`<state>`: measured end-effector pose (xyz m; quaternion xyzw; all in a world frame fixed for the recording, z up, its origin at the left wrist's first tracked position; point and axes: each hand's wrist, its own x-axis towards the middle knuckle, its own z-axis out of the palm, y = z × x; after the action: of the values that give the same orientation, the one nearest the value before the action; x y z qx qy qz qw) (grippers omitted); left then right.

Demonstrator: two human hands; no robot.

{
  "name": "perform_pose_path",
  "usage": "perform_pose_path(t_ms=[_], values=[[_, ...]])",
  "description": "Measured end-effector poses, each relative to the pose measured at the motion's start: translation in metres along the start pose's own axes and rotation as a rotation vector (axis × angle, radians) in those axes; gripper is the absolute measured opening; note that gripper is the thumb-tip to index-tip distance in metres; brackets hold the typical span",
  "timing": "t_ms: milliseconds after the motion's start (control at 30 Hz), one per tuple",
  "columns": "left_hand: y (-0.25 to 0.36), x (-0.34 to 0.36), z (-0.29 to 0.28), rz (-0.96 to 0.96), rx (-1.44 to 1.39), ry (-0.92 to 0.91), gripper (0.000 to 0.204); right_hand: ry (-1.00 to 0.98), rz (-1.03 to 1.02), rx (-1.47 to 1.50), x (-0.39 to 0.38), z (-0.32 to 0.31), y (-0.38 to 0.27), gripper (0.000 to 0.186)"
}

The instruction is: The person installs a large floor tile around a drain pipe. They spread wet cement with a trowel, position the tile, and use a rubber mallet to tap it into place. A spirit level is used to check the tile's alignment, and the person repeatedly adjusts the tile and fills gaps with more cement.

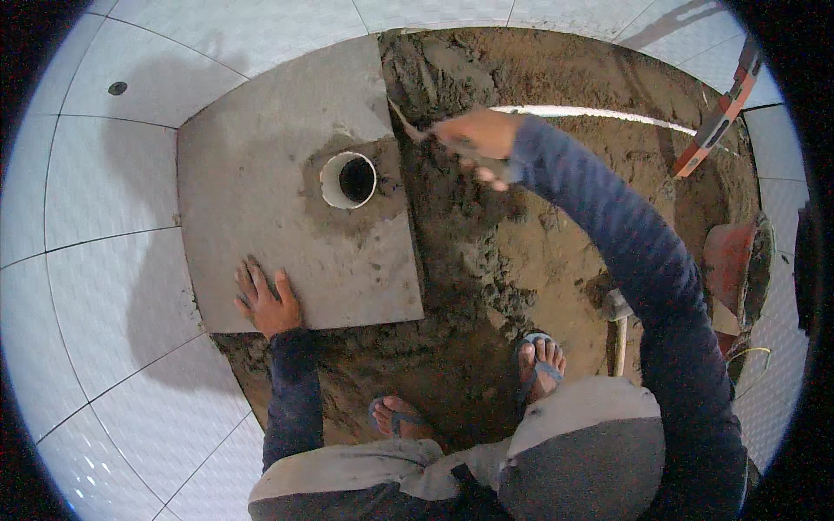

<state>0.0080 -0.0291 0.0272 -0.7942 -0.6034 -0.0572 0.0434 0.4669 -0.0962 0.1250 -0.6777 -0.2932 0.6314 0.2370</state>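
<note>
- Big grey rectangular tile [261,191] lies along the left edge of the brown gritty bed [556,260]
- probably heavy, stiff, chippy; I'd lift by opposite edges
- left hand [270,306] splayed flat on it, right hand [480,141] gripping a thin-bladed trowel [410,128]

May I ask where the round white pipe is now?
In the head view, the pipe is left of centre, near the right edge of the large grey tile, beyond the left hand.

Trowel [408,128] blurred; mallet [620,328] lower end hidden behind knee [595,406]; pipe [332,181] bottom too dark.
</note>
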Motion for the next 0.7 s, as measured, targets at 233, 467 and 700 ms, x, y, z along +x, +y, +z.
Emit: perform_pose_path(t_ms=[233,467,700], values=[[0.000,-0.001,-0.001,-0.003,0.006,-0.016,0.062,0.081,-0.201,0.062,0.041,-0.022,-0.018,0.028],[0.001,0.002,-0.001,0.015,-0.042,0.002,0.062,-0.014,0.015,0.256,0.028,-0.043,0.003,0.029],[0.003,-0.001,-0.003,0.004,-0.041,0.013,0.062,0.067,-0.182,0.156,0.101,-0.043,-0.017,0.026]])
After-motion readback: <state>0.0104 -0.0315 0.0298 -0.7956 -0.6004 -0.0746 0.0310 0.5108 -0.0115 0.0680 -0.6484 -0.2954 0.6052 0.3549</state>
